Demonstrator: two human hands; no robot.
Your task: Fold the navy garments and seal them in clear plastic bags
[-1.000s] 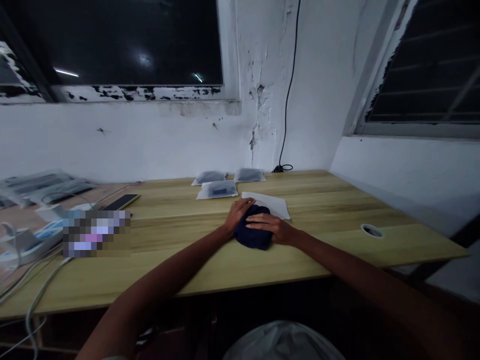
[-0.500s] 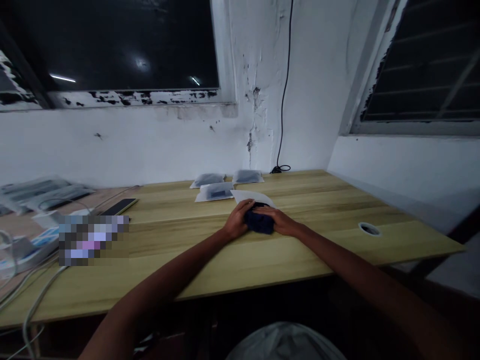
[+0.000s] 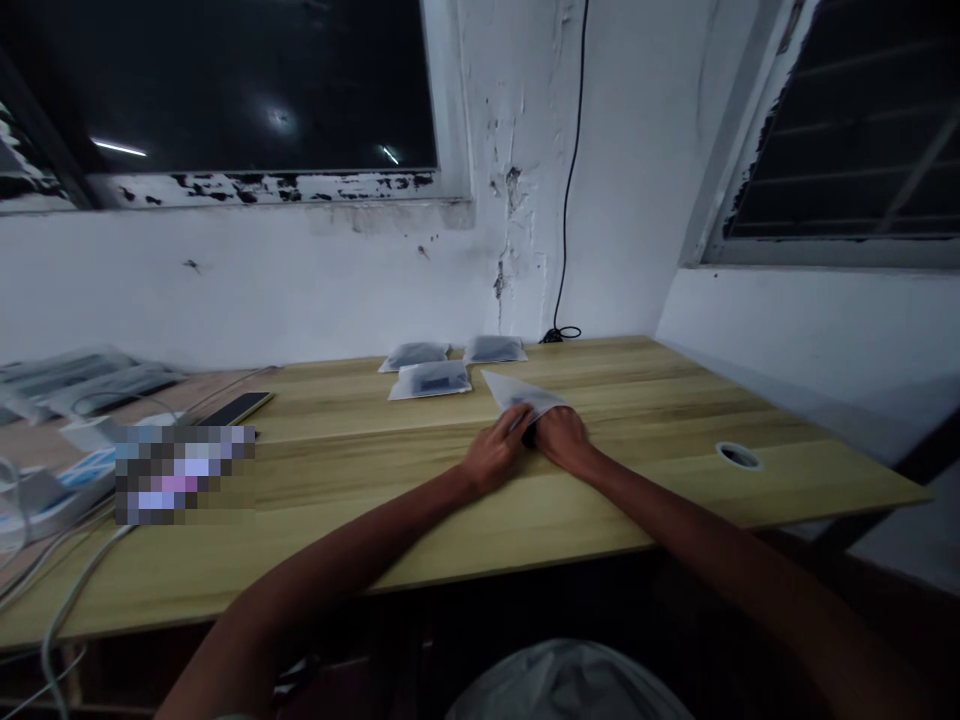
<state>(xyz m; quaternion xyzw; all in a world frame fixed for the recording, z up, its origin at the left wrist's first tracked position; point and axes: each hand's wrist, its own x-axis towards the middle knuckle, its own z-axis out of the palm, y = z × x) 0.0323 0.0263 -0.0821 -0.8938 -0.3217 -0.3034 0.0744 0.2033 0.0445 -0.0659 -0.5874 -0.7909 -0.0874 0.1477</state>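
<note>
lying at nine o'clock from the middle of the yellowish wood-grain tabletop [image 3: 660, 420], a white plastic power strip with blue panels [image 3: 96, 466] sits near a pale grey cable [image 3: 88, 567] that runs over the front edge; the left forearm [image 3: 352, 545], swung wide, could snag that cable. a flat black phone-like slab [image 3: 237, 408] lies well apart from the hands. toward ten and eleven o'clock rest three filled, frosted plastic pouches [image 3: 430, 381], two behind one; a careless shove that way might knock them askew.

the left hand [image 3: 493, 455] appears to pinch, thumb against fingers, the near edge of a frosted white plastic bag [image 3: 517, 390], whose far corner points to eleven. a small dark patch [image 3: 529, 436], perhaps fabric, shows between the hands. the right hand [image 3: 564, 438], at the bag's five o'clock, has its fingers hidden by the film, so i cannot tell whether they grip. forcing that hand could split or crumple the bag; a slack left pinch could let it skid.

as for writing, none reads: a pixelated block [image 3: 180, 475] at nine is masked, the front pouch's dark mark [image 3: 433, 384] is too small to make out, and the bag shows no legible label.
</note>
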